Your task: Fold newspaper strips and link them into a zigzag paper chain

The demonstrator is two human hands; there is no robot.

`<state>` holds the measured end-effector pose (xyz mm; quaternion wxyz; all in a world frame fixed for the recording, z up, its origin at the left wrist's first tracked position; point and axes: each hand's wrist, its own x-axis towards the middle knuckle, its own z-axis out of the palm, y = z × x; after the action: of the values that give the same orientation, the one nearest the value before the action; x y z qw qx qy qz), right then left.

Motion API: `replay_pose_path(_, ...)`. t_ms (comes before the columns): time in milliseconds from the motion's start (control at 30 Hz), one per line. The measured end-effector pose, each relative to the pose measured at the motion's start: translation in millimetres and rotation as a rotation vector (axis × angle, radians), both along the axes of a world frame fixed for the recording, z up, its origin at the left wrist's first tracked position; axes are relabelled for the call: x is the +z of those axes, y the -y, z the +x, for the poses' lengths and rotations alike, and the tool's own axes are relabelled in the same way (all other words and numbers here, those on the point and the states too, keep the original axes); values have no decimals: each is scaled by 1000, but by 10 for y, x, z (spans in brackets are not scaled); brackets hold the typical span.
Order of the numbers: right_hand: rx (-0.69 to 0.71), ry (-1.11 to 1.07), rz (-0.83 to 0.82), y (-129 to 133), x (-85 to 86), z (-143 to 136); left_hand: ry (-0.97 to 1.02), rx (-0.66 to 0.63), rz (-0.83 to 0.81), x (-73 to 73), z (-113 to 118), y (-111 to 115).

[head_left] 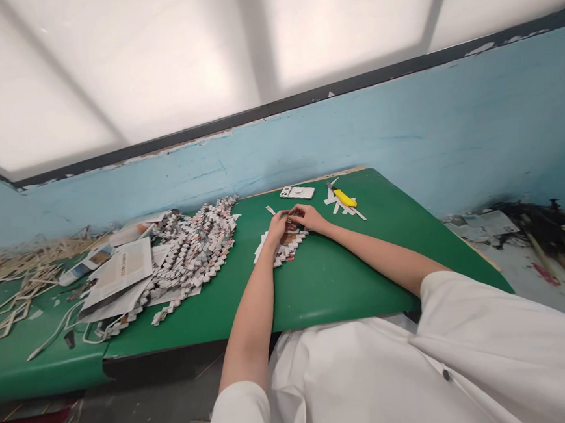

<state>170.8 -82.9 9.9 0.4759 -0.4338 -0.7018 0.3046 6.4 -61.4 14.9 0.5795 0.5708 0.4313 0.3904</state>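
Note:
My left hand (278, 226) and my right hand (308, 217) meet fingertip to fingertip over the green table. Both have their fingers bent and closed. Under and beside them lies a small zigzag piece of folded paper links (286, 255), partly covered by my left hand and wrist. A narrow paper strip (270, 210) sticks out past my left hand. Whatever is pinched between the fingertips is too small and hidden to make out. To the right, a yellow utility knife (345, 198) lies on loose cut paper strips (335, 206).
A white phone (297, 193) lies behind my hands. On the left is a large heap of folded paper chains (192, 251), with paper sheets (123, 273), a white cable (52, 340) and thin wooden strips (20, 297). A blue wall (475, 111) bounds the green table (346, 278).

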Motion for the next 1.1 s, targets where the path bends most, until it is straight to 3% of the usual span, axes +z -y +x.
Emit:
replay_pose_path(133,-23,68,15,25,13,-5,20,-14,6,3,-2,2)
replay_pose_path(333,129,-52,-6,23,2,-3,74,9,14,-41,-27,-34)
replay_pose_path(600,124,-3,4,48,45,-5,66,-9,24,-55,-27,-7)
replay_pose_path(833,11,19,22,-45,-48,10,58,32,15,-16,-5,-7)
replay_pose_path(1100,11,-8,16,-39,-45,16,70,34,21,-22,-9,-17)
